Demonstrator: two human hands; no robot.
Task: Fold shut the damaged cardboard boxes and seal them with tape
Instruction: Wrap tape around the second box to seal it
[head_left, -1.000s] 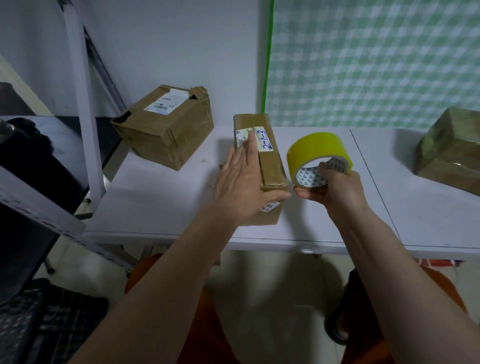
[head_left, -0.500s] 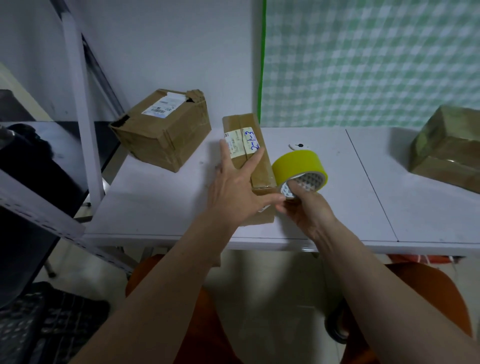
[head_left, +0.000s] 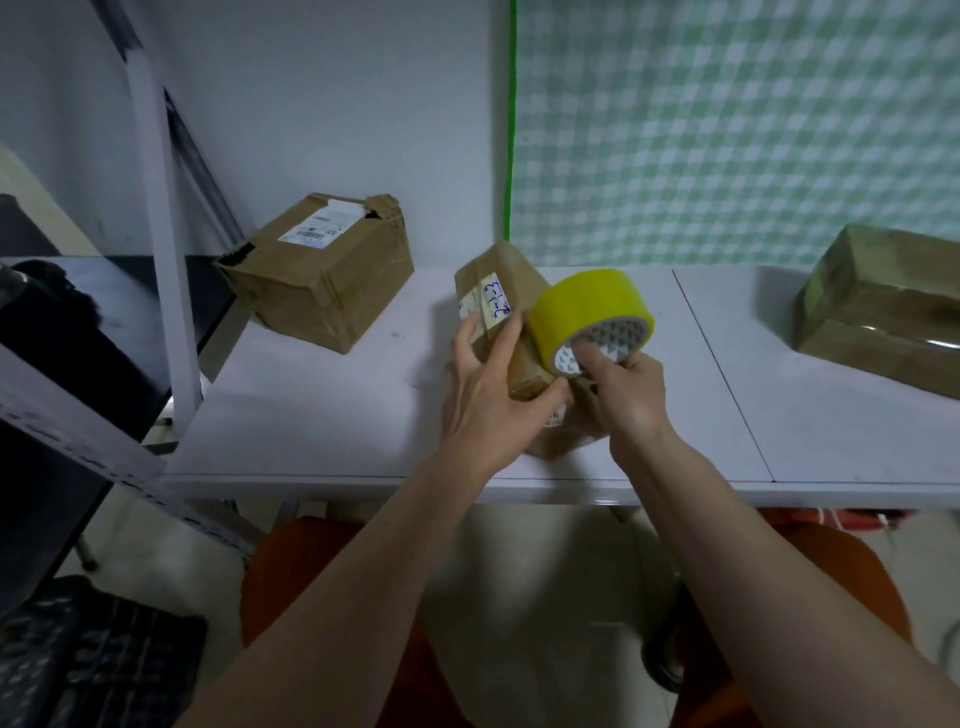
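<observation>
Three cardboard boxes were in sight. The narrow box (head_left: 506, 291), marked with a white label (head_left: 485, 304) bearing blue handwriting, sat tilted near the middle of the desk (head_left: 322, 415), closer to the front edge than the back. The left hand (head_left: 485, 392) grasped it, fingers spread along its top face and thumb curled against its near right side. The right hand (head_left: 626, 395) was clamped on the single roll of yellow tape (head_left: 589, 314), a finger hooked into the patterned core, holding the roll against the box's right side.

A second, larger box (head_left: 322, 273) stood toward the desk's back left corner, well apart from the hands; its corners were torn and crumpled, and a printed shipping label (head_left: 322, 231) lay on its top. The third box (head_left: 883, 306), wrapped in glossy tape, rested at the right edge of the surface, beyond a seam (head_left: 722, 374) that divided the white top into two panels.

The desk was white and stood against a pale wall (head_left: 337, 104). A green-and-white checked cloth (head_left: 727, 130) hung behind its right part, with a green strip (head_left: 511, 119) down its left border. A grey metal upright (head_left: 161, 208) rose at the left edge, beside a dark shelf (head_left: 67, 338). Below the front edge showed an orange seat (head_left: 301, 561) and pale floor (head_left: 545, 597).
</observation>
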